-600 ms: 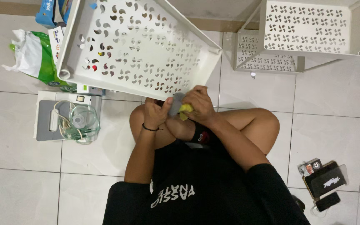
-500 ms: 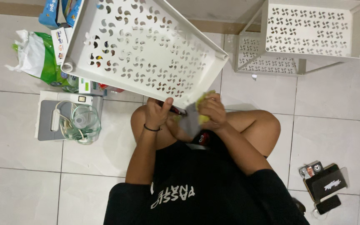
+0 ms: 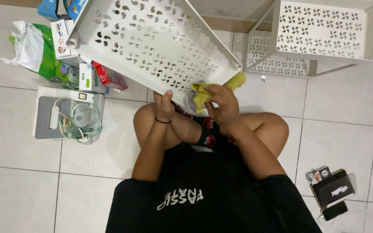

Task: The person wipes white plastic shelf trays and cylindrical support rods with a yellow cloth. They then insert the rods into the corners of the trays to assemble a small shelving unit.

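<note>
I sit cross-legged on a tiled floor with a white perforated plastic tray (image 3: pixel 152 39) tilted up in front of me. My left hand (image 3: pixel 165 105) grips the tray's near edge from below. A little to its right, my right hand (image 3: pixel 223 103) is closed on a yellow cloth (image 3: pixel 201 95) and presses it against the same edge, near the tray's right corner. One end of the cloth sticks out past that corner.
A white rack with perforated shelves (image 3: pixel 324 30) stands at the upper right. At the left lie a green and white bag (image 3: pixel 39 56), small boxes (image 3: pixel 89 77), a red pack (image 3: pixel 111 77) and a grey device with clear tubing (image 3: pixel 80 121). A phone and small items (image 3: pixel 331 192) lie at the lower right.
The tray has swung round so its near corner points further right. My right hand has slid right along the edge with the cloth, which now shows more.
</note>
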